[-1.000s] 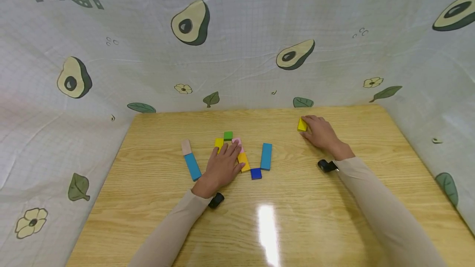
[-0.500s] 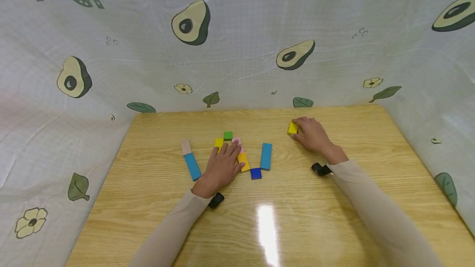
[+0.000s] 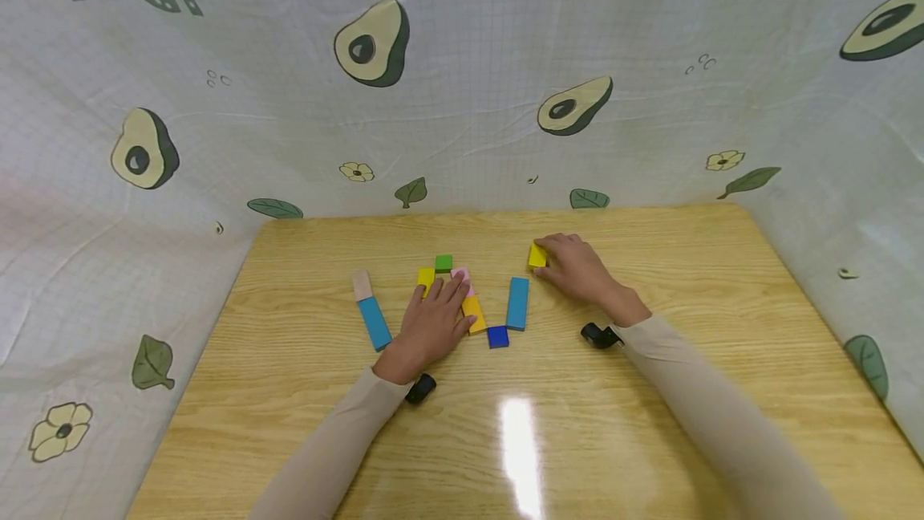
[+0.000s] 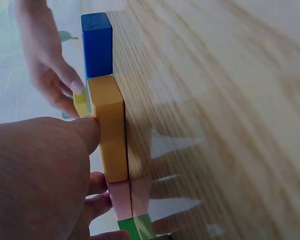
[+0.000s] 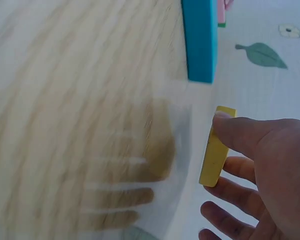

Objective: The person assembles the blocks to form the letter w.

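My right hand (image 3: 577, 269) pinches a small yellow block (image 3: 537, 256) between thumb and fingers, just beyond the upright-lying blue block (image 3: 517, 303). In the right wrist view the yellow block (image 5: 216, 150) shows as a narrow bar under the thumb. My left hand (image 3: 429, 327) rests with fingers spread over the middle pieces. Its fingertips touch the pink block (image 3: 469, 283), and the thumb lies at the orange block (image 3: 473, 314). Another yellow block (image 3: 426, 279) is partly hidden by that hand, with a green block (image 3: 443, 263) at its far corner.
A dark blue block (image 3: 498, 336) meets the orange block's near end and the blue block's corner. On the left, a pale pink block (image 3: 362, 286) sits end to end with another blue block (image 3: 374, 323). A patterned cloth (image 3: 462, 103) hangs around the wooden table (image 3: 613, 440).
My right hand has moved left and slightly nearer with the yellow block, from the far right side to beside the right blue block. The left hand and the other blocks have stayed put.
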